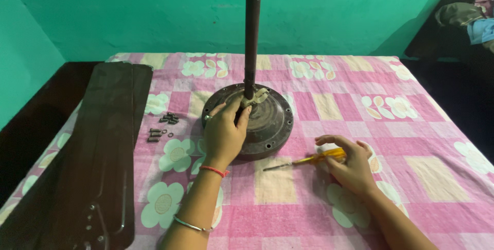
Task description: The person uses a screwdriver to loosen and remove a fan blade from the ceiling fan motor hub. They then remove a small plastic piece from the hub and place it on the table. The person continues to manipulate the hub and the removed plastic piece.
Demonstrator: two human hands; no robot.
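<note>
The light is soft and even, fairly bright on the checked cloth (319, 188) and the green wall (154, 13). Shadows are faint: a soft one lies under the left hand (224, 134) and beside the round motor housing (267, 126). The dark blades (98, 157) show a dull sheen (no hard glare). Corners fall dim, edges bend slightly, and focus is mildly soft throughout.

We are in a home, most likely a bedroom: a bed spread with a pink checked floral sheet (334, 95) fills the middle of the frame, green painted walls (154, 8) close the top, and bundled clothes (465, 18) lie at upper right.
</note>
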